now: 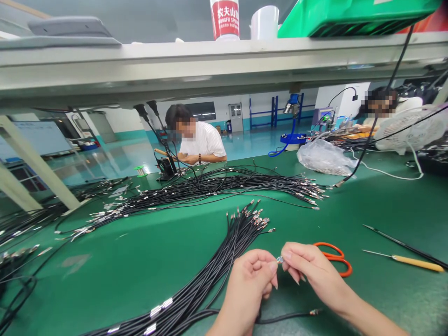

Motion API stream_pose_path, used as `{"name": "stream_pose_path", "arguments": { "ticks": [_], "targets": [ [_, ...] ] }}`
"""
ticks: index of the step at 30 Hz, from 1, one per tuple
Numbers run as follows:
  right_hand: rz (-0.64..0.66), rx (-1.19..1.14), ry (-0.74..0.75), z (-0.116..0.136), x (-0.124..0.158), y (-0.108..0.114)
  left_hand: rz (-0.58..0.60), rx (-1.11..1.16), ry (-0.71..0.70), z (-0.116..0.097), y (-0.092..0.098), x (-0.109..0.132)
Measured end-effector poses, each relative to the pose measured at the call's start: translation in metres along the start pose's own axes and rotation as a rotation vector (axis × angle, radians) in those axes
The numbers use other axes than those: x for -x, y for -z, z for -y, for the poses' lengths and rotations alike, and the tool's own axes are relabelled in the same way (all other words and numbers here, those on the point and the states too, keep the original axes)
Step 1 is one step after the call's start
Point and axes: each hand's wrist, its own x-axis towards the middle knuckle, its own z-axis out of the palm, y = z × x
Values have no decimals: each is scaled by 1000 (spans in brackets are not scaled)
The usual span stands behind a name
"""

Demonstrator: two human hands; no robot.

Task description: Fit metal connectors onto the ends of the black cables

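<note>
My left hand (250, 284) is closed in a pinch on the end of a black cable, with a trace of copper colour showing at its fingertips. Between both hands sits a small silvery connector (279, 259), which my right hand (308, 268) pinches from the other side. The cable's run is mostly hidden behind my left hand. Beside that hand lies a bundle of black cables (210, 268) with bare metal ends and white labels. Below my hands, another cable end (313, 312) points right. Orange-handled scissors (345, 266) lie partly behind my right hand.
On the right are a yellow-handled pick (416, 263) and dark tweezers (395, 240). A long cable bundle (217, 189) crosses the green table (140, 261). Farther back lie a plastic bag (324, 156) and a fan (409, 126). A shelf (196, 63) spans overhead; two people sit beyond.
</note>
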Motion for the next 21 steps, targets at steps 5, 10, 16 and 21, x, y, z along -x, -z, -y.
{"name": "stream_pose_path", "arguments": {
  "ticks": [5,10,16,21],
  "targets": [
    [-16,16,7,2,0,-2,13,28,-7,-1,0,1],
    [12,-87,-41,-4,-1,-7,79,105,-5,1,3,1],
    [-185,-101,10,-13,-8,8,61,-127,-17,2,5,-3],
    [-206,-174,53,-21,-13,8,-54,-685,-250,0,5,-2]
  ]
}}
